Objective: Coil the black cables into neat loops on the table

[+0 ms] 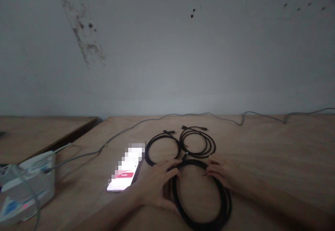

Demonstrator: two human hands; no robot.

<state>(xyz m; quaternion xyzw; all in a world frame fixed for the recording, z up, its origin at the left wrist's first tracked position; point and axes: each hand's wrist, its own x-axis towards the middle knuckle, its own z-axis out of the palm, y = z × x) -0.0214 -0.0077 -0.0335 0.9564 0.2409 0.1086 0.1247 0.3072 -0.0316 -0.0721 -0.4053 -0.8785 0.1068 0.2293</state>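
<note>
The nearest of three coiled black cables lies on the wooden table between my hands. At its upper left side, my left hand curves around the loops, with the thumb lower down and the fingers near a small connector end. My right hand grips the upper right of the same coil with bent fingers, and a short cable end pokes out by the fingertips. Just beyond lie a second black cable coil at left and a third coil at right, both with plugs at their tops.
A lit phone lies left of my left hand. Farther left sits a white power strip or box with cords. A grey cord runs along the back of the table by the wall.
</note>
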